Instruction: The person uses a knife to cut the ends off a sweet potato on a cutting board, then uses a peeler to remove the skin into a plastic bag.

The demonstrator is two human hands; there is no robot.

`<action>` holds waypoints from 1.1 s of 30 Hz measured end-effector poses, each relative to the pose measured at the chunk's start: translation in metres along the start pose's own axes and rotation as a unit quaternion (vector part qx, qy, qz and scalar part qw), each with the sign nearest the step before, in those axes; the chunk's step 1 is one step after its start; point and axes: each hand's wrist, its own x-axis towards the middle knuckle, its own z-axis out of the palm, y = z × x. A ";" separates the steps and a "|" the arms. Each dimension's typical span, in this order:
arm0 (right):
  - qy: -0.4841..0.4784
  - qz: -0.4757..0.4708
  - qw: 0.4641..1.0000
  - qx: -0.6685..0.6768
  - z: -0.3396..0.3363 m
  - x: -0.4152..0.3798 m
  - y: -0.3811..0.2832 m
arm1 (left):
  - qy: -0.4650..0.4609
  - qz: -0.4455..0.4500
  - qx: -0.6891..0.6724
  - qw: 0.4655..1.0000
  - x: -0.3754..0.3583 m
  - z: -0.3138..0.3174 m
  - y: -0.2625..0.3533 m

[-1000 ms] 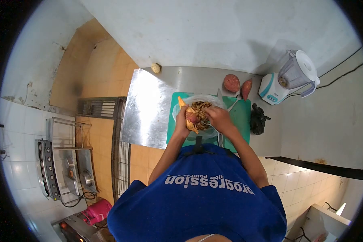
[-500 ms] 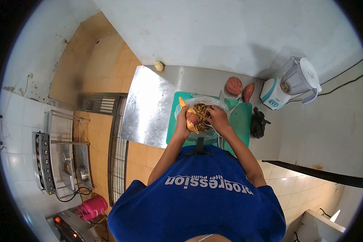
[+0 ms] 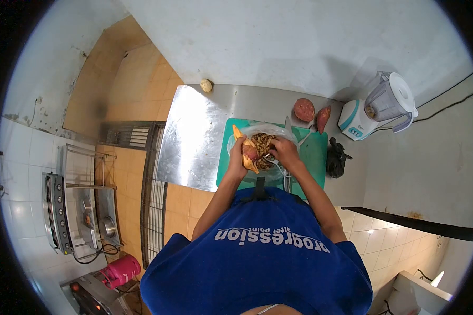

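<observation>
My left hand (image 3: 237, 158) is wrapped round an orange-fleshed sweet potato (image 3: 249, 152) with a patch of reddish skin, at the left side of a clear plastic bag (image 3: 234, 140). Inside the bag lies a brown chopped mixture (image 3: 261, 143). The fingers of my right hand (image 3: 286, 153) are closed at the mixture's right side; what they pinch is too small to make out. A metal utensil (image 3: 281, 169) lies just below those fingers. Under the bag is a green cutting board (image 3: 312, 157).
Two red-skinned sweet potatoes (image 3: 304, 109) (image 3: 324, 118) lie behind the board, beside a blender (image 3: 376, 107). A black plastic bag (image 3: 337, 158) sits right of the board. One pale round item (image 3: 206, 85) rests at the steel table's (image 3: 186, 142) back edge.
My right hand has shifted slightly over the mixture, and more of the metal utensil shows below it. My left hand still holds the sweet potato in nearly the same place.
</observation>
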 end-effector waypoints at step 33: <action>0.097 0.052 0.971 0.213 -0.019 0.006 -0.003 | -0.042 -0.013 0.016 0.999 0.007 -0.013 -0.004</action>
